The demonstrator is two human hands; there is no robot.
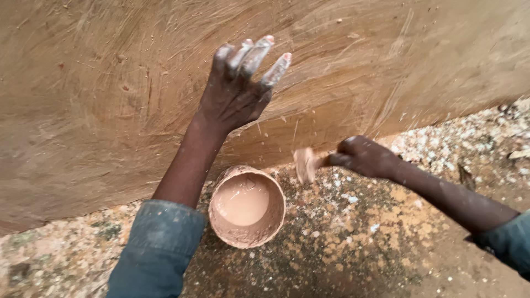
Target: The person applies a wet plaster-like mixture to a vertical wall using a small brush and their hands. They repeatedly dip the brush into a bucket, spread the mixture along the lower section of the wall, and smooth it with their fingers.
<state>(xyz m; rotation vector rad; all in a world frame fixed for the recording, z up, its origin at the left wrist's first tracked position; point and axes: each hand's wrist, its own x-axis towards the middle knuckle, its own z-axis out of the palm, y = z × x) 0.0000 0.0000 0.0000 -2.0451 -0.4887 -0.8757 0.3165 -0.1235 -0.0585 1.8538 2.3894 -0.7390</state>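
Currently the left hand (234,91) presses spread, plaster-smeared fingers on the mud wall (99,83) at 12 o'clock. Right hand (364,156), closed on a loaded brush (305,164), works at 3 o'clock of the slurry bowl (247,206) on the ground. Judgement: short overlapping strokes, frequent reloading.

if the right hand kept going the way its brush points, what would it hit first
Probably the mud wall: the right hand aims its brush left at the wall's base, above the bowl. Depth is unclear.
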